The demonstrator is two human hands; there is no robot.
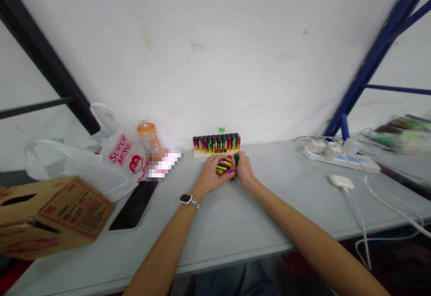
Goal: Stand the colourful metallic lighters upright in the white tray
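A pale rack near the wall holds rows of upright cigarette lighters with black tops and shiny multicoloured bodies. Just in front of it, my left hand curves round a bunch of loose lighters in gold, pink and green, its fingers along the far side and its thumb along the near side. Close against that bunch, my right hand has its fingers closed on a dark green piece that looks like a lighter. My palms hide part of the bunch.
To the left are a cardboard box, a black phone, a white plastic bag and an orange drink bottle. On the right lie a power strip, a white charger and loose cables. A wall backs the grey table.
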